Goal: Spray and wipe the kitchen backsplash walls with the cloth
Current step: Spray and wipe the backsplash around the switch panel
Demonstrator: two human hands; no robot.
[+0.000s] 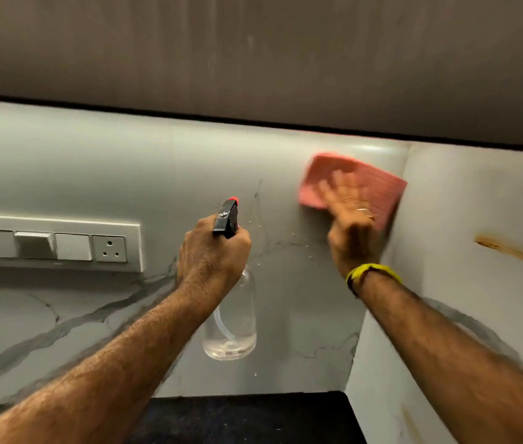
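Head view, near to far: left hand (212,251) curled round spray bottle (231,318), centre frame. Right hand (351,216), fingers spread flat, pressing pink cloth (353,181) on marble backsplash (93,168), upper right. Best wiped with overlapping strokes through droplets (298,238), into corner.

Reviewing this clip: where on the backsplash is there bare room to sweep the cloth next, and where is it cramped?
Free: the stretch of backsplash between the switch panel and the spray bottle, and the side wall around the rust stain. Cramped: the corner, where the right hand presses the pink cloth, with the left hand gripping the bottle beside it.
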